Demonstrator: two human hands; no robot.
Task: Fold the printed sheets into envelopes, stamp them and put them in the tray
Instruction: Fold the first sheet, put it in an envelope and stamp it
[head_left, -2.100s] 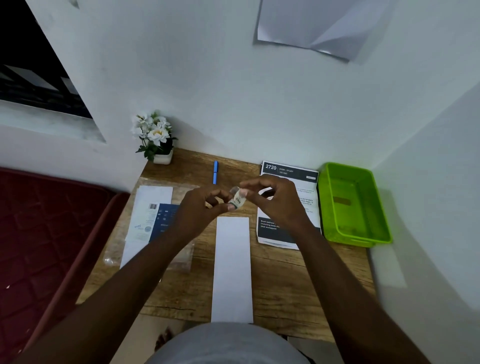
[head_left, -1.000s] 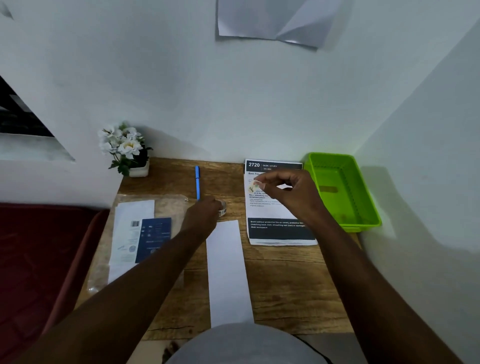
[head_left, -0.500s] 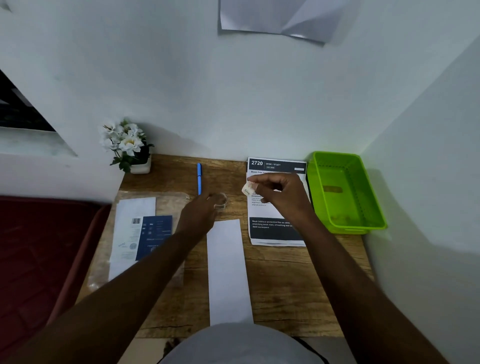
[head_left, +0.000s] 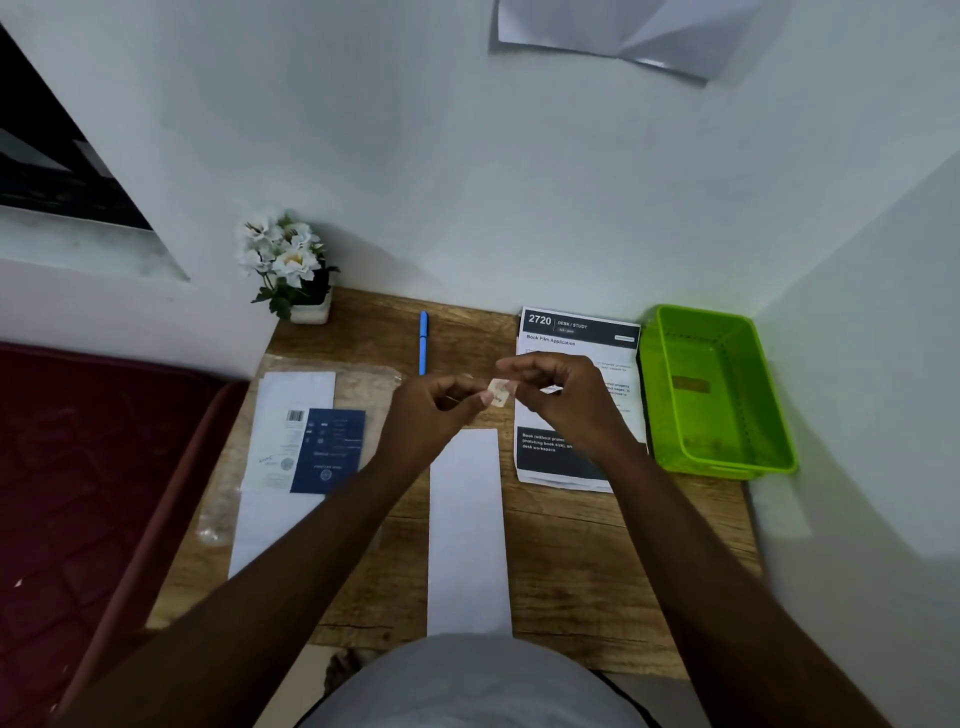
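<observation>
Head view shows both hands meeting again in the middle of the frame, above the top end of the folded sheet (head_left: 469, 530). Half a second ago the left hand (head_left: 431, 410) rested down on the worktop (head_left: 597, 551) beside a small clear object, while the right hand (head_left: 566, 397) held the stamp (head_left: 500, 391) alone over the printed page (head_left: 576, 332). Now the left hand has lifted and come across, and its thumb and forefinger pinch the lower edge of the stamp; the right hand's fingertips pinch its upper edge, so each grip is closed on the same small pale piece. The stamp hangs between them, clear of the folded sheet. This reads as peeling or readying the stamp for sticking, so the stamping step is not yet done. The green tray (head_left: 779, 441), at the right of the frame, stands well apart from the hands. Whether the stamp's backing is off cannot be told.
</observation>
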